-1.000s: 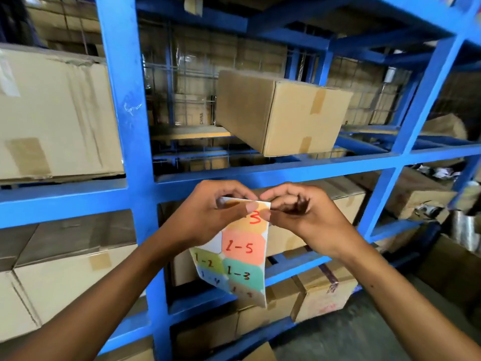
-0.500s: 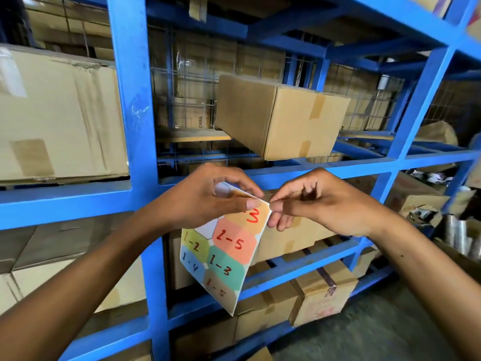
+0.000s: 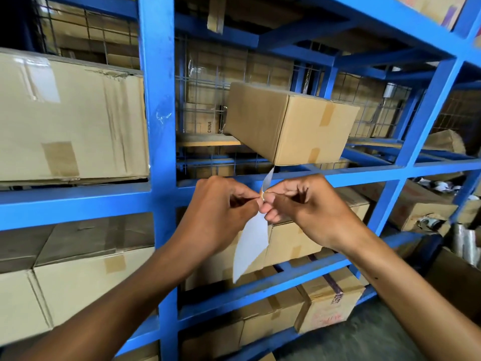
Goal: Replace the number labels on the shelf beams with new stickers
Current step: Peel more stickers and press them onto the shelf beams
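Both my hands meet in front of a blue shelf beam [image 3: 351, 175]. My left hand [image 3: 221, 217] pinches the top of the sticker sheet [image 3: 251, 246], which hangs down with its plain white back toward me. The numbered stickers are hidden on its far side. My right hand [image 3: 304, 207] pinches an orange sticker edge [image 3: 262, 195] at the sheet's top, with a narrow white strip [image 3: 268, 178] curling upward from it. No number label shows on the beam here.
A blue upright post [image 3: 158, 113] stands left of my hands. Taped cardboard boxes fill the shelves: a large box [image 3: 70, 121] at left, a box [image 3: 289, 123] just above my hands, several more below. Clutter sits at the lower right.
The sheet has turned so its white back faces me and the coloured numbers are out of sight. My right hand has closed in on the sheet's top edge, and a strip curls up.
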A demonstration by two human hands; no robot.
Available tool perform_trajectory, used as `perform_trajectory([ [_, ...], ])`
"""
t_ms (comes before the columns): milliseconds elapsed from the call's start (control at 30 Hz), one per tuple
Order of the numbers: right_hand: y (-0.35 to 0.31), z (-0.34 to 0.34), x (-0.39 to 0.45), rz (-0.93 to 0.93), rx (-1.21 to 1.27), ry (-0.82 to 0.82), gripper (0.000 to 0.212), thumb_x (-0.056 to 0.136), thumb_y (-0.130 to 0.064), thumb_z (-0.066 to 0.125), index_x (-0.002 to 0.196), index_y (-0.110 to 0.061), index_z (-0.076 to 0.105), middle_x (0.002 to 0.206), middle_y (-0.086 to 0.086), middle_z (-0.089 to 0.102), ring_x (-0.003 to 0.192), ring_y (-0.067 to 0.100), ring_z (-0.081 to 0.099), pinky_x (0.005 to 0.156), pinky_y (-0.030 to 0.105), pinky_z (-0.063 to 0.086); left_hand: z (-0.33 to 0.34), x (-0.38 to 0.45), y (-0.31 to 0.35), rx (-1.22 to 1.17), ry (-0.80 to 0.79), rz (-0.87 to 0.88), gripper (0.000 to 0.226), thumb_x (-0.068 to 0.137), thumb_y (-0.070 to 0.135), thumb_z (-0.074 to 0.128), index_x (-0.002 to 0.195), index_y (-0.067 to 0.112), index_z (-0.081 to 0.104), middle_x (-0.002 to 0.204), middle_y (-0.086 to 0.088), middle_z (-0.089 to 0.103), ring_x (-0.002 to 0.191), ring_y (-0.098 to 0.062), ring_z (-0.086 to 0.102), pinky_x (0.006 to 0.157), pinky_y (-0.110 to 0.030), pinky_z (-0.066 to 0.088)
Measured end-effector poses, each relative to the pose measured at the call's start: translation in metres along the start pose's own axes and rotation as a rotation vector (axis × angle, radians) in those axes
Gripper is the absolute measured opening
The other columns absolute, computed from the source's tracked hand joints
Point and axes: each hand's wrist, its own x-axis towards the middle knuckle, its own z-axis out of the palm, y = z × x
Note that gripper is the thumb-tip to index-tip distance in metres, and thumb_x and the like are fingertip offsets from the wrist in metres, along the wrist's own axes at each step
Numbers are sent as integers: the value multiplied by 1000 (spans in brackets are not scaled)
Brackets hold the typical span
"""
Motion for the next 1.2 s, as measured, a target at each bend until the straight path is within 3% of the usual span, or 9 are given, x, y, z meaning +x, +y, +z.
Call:
perform_trajectory([
  [100,0,10,-2,-43,-123,50,22,92,-13,58,76,-20,71,67,-8,70,67,7,68,72,33,60,-4,-3,-1,27,4,-31,8,78,23,69,77,27,76,64,10,72,67,-6,64,61,-21,49],
  [167,-1,16,-3,-76,-229,78,22,92,-15,58,75,-20,70,63,-13,68,66,2,67,71,30,59,-7,-4,-2,35,-11,-45,13,78,22,69,72,32,73,64,5,73,66,-8,64,61,-19,49],
  [333,-3,27,-8,-125,-404,107,21,92,-15,56,75,-19,68,66,-6,69,69,1,66,61,13,49,-12,-8,-4,18,-60,-70,11,79,18,68,74,21,77,62,2,72,61,-9,64,56,-19,49],
  [467,-4,31,-12,-141,-482,76,18,93,-15,53,84,-15,69,76,-1,72,75,8,68,69,30,54,-13,-11,-5,-12,-88,-105,12,78,16,69,73,23,77,48,18,63,52,1,60,46,-9,44],
  [567,-4,32,-14,-176,-551,57,19,91,-11,51,85,-16,68,77,-1,71,76,10,66,68,34,51,-12,-14,-4,-28,-80,-122,12,77,17,69,69,22,76,46,16,63,52,-2,62,46,-16,48],
  [667,-4,33,-15,-186,-559,55,20,90,-6,51,83,-16,67,78,0,71,76,11,66,68,33,52,-11,-15,-3,-54,-60,-131,13,75,17,67,66,22,75,52,12,66,53,-6,63,47,-22,50],
  [767,-3,30,-14,-169,-502,49,19,91,-7,52,83,-16,66,78,-2,71,77,7,66,69,28,53,-11,-15,-5,-76,-53,-147,20,74,15,66,63,30,73,49,21,64,51,0,62,45,-10,46],
  [1033,5,16,-12,-96,-376,-33,16,94,-10,52,86,-14,66,78,-4,69,75,2,63,65,10,47,-9,-14,-16,-280,-129,-302,15,76,12,65,71,20,77,61,-1,72,51,-9,64,47,-13,44],
  [1200,7,-6,-10,-74,-409,-105,15,95,-12,50,91,-12,65,87,-1,69,84,10,65,78,37,56,-9,-6,-21,-277,-131,-326,16,80,14,62,72,16,75,64,2,73,57,-5,67,51,-14,45],
])
